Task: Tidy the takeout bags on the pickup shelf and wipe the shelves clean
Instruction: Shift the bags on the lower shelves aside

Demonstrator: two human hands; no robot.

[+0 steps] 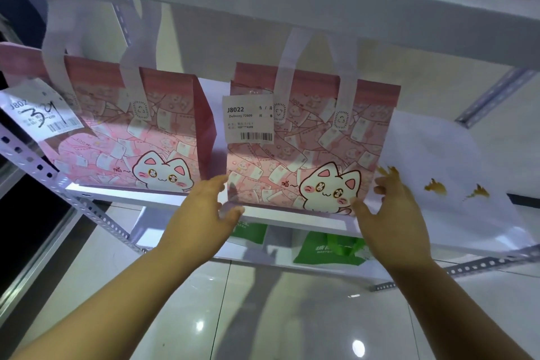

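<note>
White rack over glossy tile floor. Right bag point(309, 137) stands on middle shelf point(146, 197), near left bag point(131, 131). Left hand point(210, 207) curls round its lower corner. Right hand point(391, 207) has fingers point(382, 184) nearly straight, pressed on other side. Tip imo: slide it square with even push, no crumpling, label point(248, 120) facing out.
</note>
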